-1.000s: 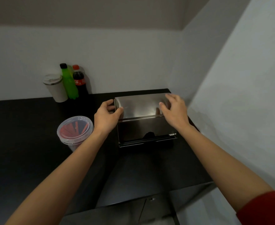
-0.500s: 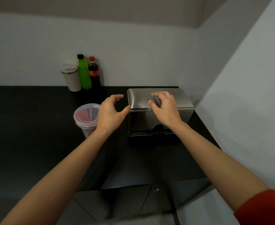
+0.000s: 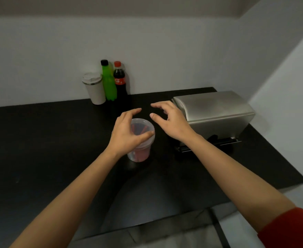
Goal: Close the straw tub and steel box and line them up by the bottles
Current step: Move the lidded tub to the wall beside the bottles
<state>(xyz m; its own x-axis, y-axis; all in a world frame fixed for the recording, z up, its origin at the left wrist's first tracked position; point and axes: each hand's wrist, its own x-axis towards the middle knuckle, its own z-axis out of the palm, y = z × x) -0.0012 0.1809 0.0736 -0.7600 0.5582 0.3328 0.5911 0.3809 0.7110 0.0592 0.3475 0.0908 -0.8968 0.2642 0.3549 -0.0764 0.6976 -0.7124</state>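
Two things to close, and both look shut now: my steel box [image 3: 217,111] sits lidded at the right of the frame, and the straw tub [image 3: 142,140] at centre wears its clear lid. Neither stands by the bottles [image 3: 114,81] in the upper left of the bench [image 3: 39,140] yet. My left hand [image 3: 127,133] curls loosely around the tub, thumb touching its rim; my right hand [image 3: 172,120] hovers spread, holding nothing.

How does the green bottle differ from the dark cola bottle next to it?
The green bottle has a bright green body and a black cap; the cola bottle is dark with a red cap and a red label. The green bottle stands between the white cup and the cola bottle, which ends the row. Both stand upright, capped, at the wall on the black counter.
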